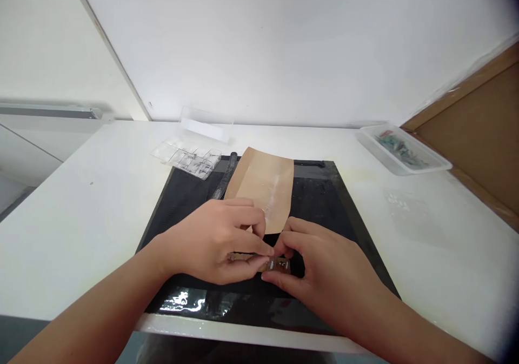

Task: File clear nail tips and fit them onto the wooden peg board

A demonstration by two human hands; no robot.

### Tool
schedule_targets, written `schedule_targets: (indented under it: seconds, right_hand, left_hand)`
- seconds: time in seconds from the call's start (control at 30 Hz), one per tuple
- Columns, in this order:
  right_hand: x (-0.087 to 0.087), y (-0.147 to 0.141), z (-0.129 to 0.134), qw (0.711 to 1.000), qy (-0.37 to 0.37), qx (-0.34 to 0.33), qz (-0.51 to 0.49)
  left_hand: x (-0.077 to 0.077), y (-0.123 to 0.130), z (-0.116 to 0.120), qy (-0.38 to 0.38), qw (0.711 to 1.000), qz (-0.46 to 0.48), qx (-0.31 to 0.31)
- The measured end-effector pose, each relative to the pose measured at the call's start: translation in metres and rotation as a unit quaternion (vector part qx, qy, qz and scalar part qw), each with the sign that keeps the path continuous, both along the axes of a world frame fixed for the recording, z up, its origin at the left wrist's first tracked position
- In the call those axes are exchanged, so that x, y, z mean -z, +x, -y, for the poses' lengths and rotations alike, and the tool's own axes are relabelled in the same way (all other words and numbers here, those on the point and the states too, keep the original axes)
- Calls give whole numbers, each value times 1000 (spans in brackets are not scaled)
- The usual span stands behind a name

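Both hands meet low over the black mat (320,202). Between them lies a small clear, brownish strip (279,265) with shiny, rounded cells, mostly covered by fingers. My left hand (223,239) has its thumb and forefinger pinched together at the strip's middle. My right hand (320,256) grips the strip's right end, forefinger on the far side and thumb on the near side. Just beyond the fingers, a tan paper sheet (263,183) lies with its edges slightly curled and whitish marks along it. Whatever else the left fingertips pinch is too small to make out.
A dark flat bar (225,176) rests left of the paper. At the back left stand a clear compartment box (190,158) and its clear lid (206,126). A translucent tub (405,150) with small greenish pieces sits at the back right, beside a wood-framed board (478,137).
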State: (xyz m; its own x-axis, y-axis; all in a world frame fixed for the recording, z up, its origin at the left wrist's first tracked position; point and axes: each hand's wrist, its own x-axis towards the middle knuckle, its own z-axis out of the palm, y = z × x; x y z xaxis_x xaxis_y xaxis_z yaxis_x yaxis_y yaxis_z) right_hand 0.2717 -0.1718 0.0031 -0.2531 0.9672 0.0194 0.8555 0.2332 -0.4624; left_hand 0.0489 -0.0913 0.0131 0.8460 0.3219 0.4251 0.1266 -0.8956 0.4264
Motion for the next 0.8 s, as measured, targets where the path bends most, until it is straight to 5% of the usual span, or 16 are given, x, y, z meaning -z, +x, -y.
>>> schedule_targets:
  seconds: [0.8]
  right_hand:
    - [-4, 0, -3, 997, -69, 2, -28]
  left_hand:
    - [-1, 6, 10, 13, 992, -101, 71]
